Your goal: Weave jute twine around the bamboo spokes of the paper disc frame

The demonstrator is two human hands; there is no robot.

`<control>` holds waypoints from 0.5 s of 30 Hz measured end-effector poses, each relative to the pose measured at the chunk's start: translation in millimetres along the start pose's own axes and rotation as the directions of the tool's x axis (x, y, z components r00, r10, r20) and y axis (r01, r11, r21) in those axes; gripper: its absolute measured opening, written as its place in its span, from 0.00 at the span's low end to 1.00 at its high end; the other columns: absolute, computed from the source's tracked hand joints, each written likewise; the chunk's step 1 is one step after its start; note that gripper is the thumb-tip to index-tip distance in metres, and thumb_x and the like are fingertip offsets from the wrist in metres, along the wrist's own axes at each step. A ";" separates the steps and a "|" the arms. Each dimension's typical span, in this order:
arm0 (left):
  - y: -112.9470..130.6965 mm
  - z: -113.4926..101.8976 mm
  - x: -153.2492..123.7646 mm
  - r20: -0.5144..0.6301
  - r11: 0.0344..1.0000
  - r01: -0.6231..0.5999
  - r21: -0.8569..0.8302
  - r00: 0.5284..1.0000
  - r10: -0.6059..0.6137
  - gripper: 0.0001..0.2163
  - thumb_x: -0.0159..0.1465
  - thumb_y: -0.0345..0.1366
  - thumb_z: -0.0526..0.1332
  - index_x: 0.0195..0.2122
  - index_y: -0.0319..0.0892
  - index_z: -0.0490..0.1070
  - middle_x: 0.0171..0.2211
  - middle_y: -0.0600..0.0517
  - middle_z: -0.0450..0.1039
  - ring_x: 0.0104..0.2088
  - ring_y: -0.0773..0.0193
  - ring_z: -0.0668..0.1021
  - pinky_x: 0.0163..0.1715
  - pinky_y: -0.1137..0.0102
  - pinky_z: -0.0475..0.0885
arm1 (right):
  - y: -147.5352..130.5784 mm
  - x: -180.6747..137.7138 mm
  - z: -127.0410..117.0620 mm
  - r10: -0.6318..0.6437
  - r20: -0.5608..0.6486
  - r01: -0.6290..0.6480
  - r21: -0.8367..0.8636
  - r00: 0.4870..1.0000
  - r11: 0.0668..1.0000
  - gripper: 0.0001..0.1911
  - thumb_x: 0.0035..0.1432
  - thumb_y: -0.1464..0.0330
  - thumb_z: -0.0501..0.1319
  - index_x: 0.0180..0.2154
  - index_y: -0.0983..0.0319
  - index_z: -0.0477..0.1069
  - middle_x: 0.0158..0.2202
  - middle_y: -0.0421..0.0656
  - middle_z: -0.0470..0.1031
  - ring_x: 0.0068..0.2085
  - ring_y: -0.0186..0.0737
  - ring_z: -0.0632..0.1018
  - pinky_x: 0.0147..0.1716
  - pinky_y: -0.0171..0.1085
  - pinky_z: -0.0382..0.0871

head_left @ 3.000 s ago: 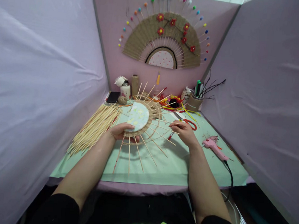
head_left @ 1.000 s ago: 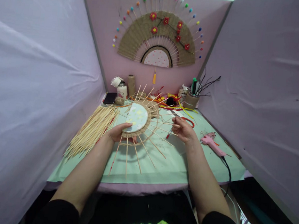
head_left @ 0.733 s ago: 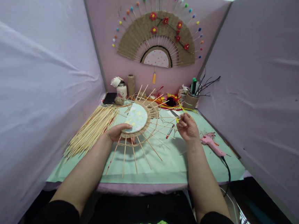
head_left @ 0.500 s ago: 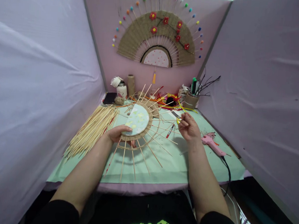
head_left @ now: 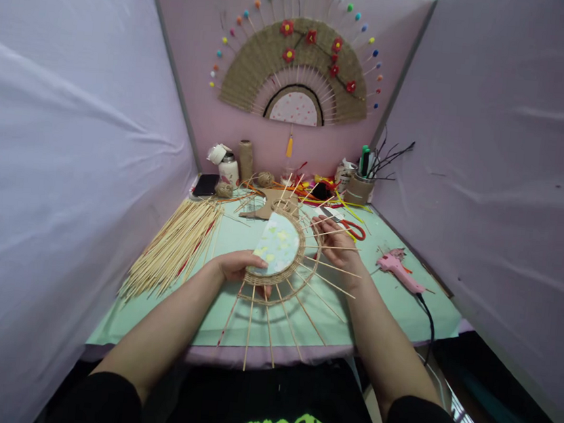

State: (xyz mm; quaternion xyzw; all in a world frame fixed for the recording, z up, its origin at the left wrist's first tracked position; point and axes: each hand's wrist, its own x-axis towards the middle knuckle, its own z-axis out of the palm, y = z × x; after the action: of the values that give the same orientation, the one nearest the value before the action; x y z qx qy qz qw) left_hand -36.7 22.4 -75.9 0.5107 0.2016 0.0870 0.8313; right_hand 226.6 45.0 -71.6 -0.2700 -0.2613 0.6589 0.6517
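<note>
A half-round fan frame [head_left: 279, 243] with a pale floral panel, a woven twine border and thin sticks radiating outward is tilted above the table. My left hand [head_left: 245, 266] grips its lower left edge, thumb on the panel and fingers underneath. A loose second ring of twine [head_left: 315, 267] runs between the sticks, outside the border. At the right side of the frame, my right hand [head_left: 334, 242] pinches the twine by its fingertips among the sticks; the strand itself is hard to make out there. Behind that hand lie red-handled scissors [head_left: 355, 230].
Bundled thin sticks [head_left: 173, 248] lie at left, and a pink glue gun [head_left: 400, 271] with its cord at right. Cut cardboard [head_left: 262, 206], twine balls, coloured pipe cleaners, a bottle [head_left: 229, 169] and a pen holder [head_left: 360, 189] stand behind. A finished fan [head_left: 295, 61] hangs on the wall.
My left hand has shifted the fan frame right and slightly toward me. My right hand has moved left, in among the sticks, uncovering the scissors.
</note>
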 end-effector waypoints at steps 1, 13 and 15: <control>-0.5 -0.7 0.4 -0.007 1.000 -0.009 -0.013 1.000 0.009 0.22 0.56 0.40 0.65 0.48 0.32 0.72 0.30 0.39 0.80 0.30 0.53 0.81 0.35 0.62 0.74 | 1.1 0.3 0.1 -0.024 -0.007 0.024 0.004 1.000 1.000 0.10 0.48 0.78 0.67 0.33 0.60 0.73 0.33 0.41 0.81 0.38 0.35 0.82 0.41 0.31 0.78; 5.3 -10.6 13.7 -0.409 0.858 -0.327 -0.395 0.900 0.155 0.23 0.64 0.39 0.55 0.58 0.32 0.64 0.40 0.42 0.80 0.41 0.56 0.82 0.48 0.65 0.72 | 10.8 -8.0 5.3 -0.017 0.060 0.026 -0.150 0.998 0.988 0.14 0.44 0.71 0.72 0.35 0.61 0.74 0.33 0.42 0.81 0.37 0.36 0.81 0.38 0.32 0.77; 6.6 -8.1 14.8 -0.409 0.854 -0.300 -0.426 0.905 0.114 0.23 0.65 0.40 0.54 0.58 0.32 0.64 0.40 0.41 0.80 0.40 0.56 0.82 0.47 0.65 0.73 | 12.7 -11.2 9.3 -0.003 0.063 0.012 -0.146 0.998 0.989 0.15 0.42 0.70 0.73 0.35 0.61 0.75 0.34 0.42 0.81 0.38 0.37 0.81 0.38 0.33 0.77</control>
State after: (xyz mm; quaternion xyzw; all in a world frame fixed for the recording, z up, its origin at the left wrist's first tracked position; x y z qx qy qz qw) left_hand -26.3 37.2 -76.9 0.2825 0.2691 0.3189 0.8638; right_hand 211.1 33.7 -73.6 -0.2953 -0.3305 0.6435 0.6241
